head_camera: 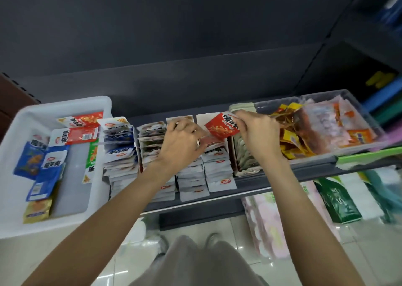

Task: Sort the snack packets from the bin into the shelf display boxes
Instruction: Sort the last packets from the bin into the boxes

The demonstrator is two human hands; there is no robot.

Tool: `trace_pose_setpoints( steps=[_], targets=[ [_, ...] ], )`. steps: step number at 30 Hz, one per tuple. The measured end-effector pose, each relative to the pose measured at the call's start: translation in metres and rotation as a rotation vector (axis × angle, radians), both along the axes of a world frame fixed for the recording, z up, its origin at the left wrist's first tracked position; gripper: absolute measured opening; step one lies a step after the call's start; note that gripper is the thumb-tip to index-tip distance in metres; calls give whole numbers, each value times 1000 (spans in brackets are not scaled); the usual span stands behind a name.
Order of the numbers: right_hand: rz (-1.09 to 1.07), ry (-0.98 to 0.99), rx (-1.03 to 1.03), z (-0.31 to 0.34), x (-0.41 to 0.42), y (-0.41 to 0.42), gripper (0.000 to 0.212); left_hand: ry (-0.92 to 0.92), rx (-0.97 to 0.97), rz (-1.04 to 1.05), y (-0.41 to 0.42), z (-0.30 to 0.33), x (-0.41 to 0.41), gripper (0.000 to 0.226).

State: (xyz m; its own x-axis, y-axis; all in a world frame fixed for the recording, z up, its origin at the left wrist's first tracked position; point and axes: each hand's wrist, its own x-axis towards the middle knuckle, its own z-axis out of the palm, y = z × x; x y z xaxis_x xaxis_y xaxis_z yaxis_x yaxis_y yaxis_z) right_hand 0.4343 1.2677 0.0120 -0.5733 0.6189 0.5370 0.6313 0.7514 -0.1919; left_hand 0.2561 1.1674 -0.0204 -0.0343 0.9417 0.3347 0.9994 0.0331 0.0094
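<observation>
Over shelf display boxes [215, 155], right hand [258, 133] fingers [238, 115] pinch red packet's [221, 128] top corner.

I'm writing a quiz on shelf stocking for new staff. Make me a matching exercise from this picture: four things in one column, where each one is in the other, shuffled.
Things:
1. red packet
2. white bin
3. left hand
4. clear tray

Places:
A. far right on the shelf, holding yellow and orange packets
B. pinched in the right hand
C. left of the display boxes
D. down among the packets in a middle display box

Pairs: 1-B, 2-C, 3-D, 4-A
</observation>
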Motion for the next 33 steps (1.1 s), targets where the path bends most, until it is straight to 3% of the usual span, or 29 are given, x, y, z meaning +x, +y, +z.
trace_pose_setpoints(
  steps=[7,9,11,15,18,21,25,27,30,33],
  targets=[
    [196,-701,73,-18,-55,6,24,50,-44,-16,-4,-10,8,19],
    [241,-751,73,-24,-55,1,30,48,-45,-22,-7,-11,5,18],
    [252,-741,62,-21,-53,-1,34,32,-19,-51,-10,-12,3,16],
    [292,-670,-251,-9,-44,-3,33,-87,126,-92,-24,0,0,23],
    [247,-294,-235,7,-36,-16,32,-215,320,10,-50,17,-10,25],
    [240,139,-356,28,-45,-45,22,-345,488,207,-94,30,-38,27],
    [345,363,-490,39,-94,-97,17,-430,582,463,-162,27,-100,22],
    [449,357,-548,40,-129,-127,17,-528,494,594,-192,18,-140,22],
    [568,227,-641,24,-194,-172,17,-596,196,761,-232,-14,-206,22],
    [529,50,-807,-8,-264,-212,20,-566,-150,736,-257,-45,-262,40]
  ],
)
